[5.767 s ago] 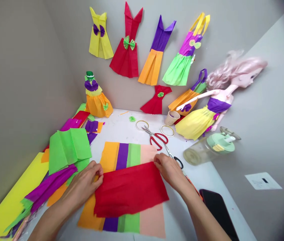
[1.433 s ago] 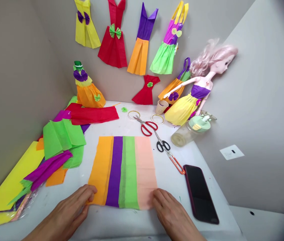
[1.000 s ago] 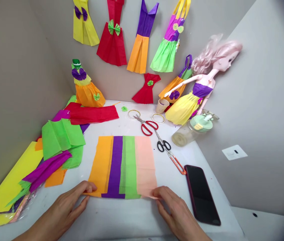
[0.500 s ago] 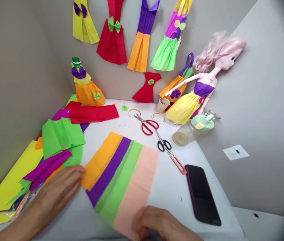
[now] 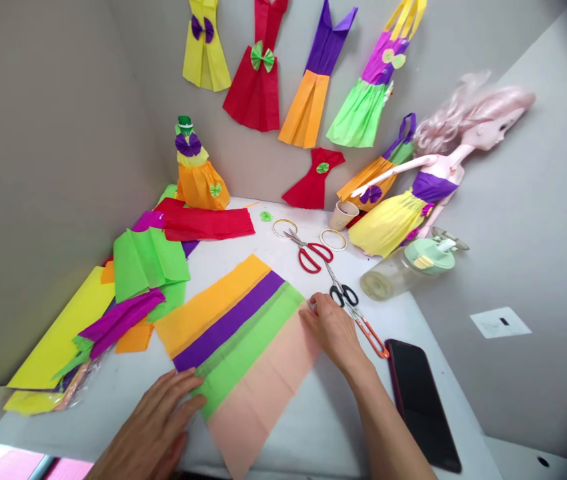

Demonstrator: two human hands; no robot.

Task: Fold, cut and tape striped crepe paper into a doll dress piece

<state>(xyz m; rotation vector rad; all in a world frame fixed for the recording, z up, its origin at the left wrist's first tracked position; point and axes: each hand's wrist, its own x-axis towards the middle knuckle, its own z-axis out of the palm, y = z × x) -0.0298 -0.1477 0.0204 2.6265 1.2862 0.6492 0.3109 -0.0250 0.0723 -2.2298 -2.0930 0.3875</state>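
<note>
A striped sheet of crepe paper (image 5: pixel 241 333), orange, purple, green and peach, lies turned at a slant on the white table (image 5: pixel 323 427). My left hand (image 5: pixel 156 427) rests flat on its near left edge, fingers stretched out over the green stripe. My right hand (image 5: pixel 331 330) lies on the sheet's far right corner, where green meets peach, fingertips pressed down on the paper. Black-handled scissors (image 5: pixel 341 293) and an orange snip tool (image 5: pixel 371 337) lie just right of that hand.
Red scissors (image 5: pixel 313 257), two tape rings (image 5: pixel 333 239), a paper cup (image 5: pixel 342 215) and a tipped clear bottle (image 5: pixel 403 273) sit behind. A black phone (image 5: pixel 421 403) lies at right. Crepe paper stacks (image 5: pixel 133 293) fill the left. A doll (image 5: pixel 433 180) and paper dresses (image 5: pixel 256 80) line the walls.
The red sheet left the striped one and now lies at the back left. The striped sheet has been turned to a slant; my right hand went from its near edge to its far right corner.
</note>
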